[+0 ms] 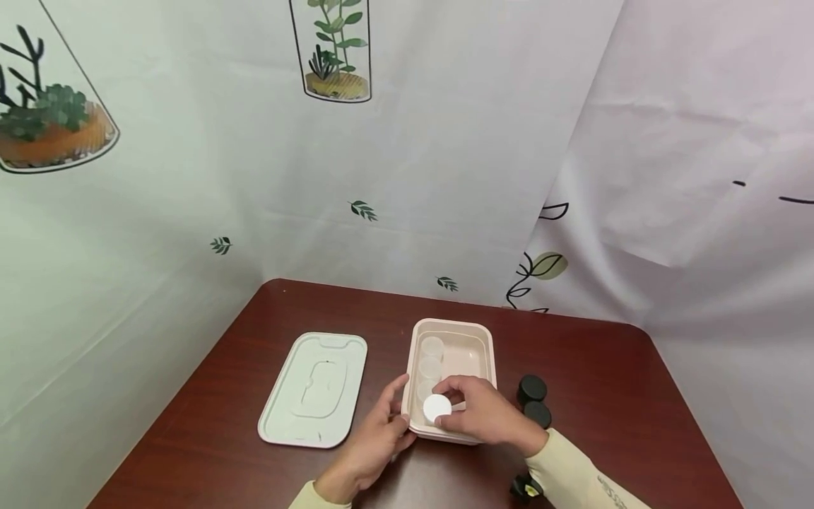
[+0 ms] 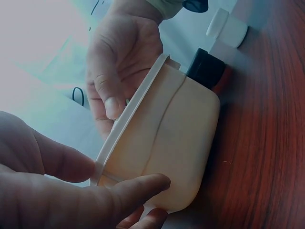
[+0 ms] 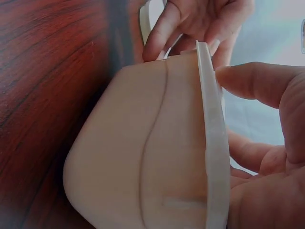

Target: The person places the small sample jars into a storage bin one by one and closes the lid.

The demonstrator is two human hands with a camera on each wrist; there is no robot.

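Note:
A pale pink plastic box (image 1: 450,326) stands uncovered on the table. My left hand (image 1: 380,431) holds its near left corner, thumb and fingers at the rim and along the outer wall (image 2: 190,124). Between the thumb and fingers of my right hand (image 1: 473,408) is a small round jar with a white lid (image 1: 437,407), low in the box's near left part. Its lower part is hidden. Beyond it, small round translucent containers (image 1: 431,367) line up along the box's left side. From the right wrist view, the right hand (image 3: 267,138) reaches over the rim (image 3: 215,143).
A white rectangular lid (image 1: 320,390) lies flat left of the box. Two black round-topped jars (image 1: 532,388) stand to its right, and a black object (image 1: 525,488) sits by the right sleeve. The left wrist view shows a white jar (image 2: 231,28) past a black one (image 2: 206,69).

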